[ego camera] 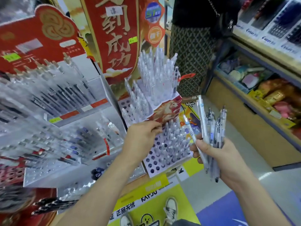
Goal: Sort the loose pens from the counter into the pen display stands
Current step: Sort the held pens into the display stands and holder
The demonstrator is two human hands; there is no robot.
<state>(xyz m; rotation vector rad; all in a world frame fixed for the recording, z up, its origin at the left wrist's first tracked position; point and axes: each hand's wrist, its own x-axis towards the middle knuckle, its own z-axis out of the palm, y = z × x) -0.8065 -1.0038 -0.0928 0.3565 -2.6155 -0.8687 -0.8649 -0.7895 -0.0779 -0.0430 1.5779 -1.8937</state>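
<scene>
Left hand (143,136): I reach forward to the pen display stand (151,162), forearm running up from the lower left.
Left fingers (155,128): bent, tips bunched at the red printed step between the stand's tiers, just above the lower rows of pens. I cannot tell whether they pinch a pen (motion blur, tips partly hidden).
Right hand (216,154): held to the right of the stand, palm towards me.
Right fingers (193,149): curled round the loose pens (211,128), thumb pressed across the barrels.
Loose pens: a fanned bundle in my right hand, clear and grey barrels, clicker ends up; one white pen leans out to the left.
Pen display stand: white perforated tiers on the bench; lower tier partly filled, with open holes at its front left.
Upper tier pens (156,75): clear barrels, packed closely, upright.
Clear rack (65,95): left of the stand, rows of dark pens, blurred.
Red banner (114,38): behind the stand, large gold characters.
Shelf (260,88): far right, assorted packaged goods.
Floor: yellow sticker (146,201) below, a shoe (171,207) on it.
</scene>
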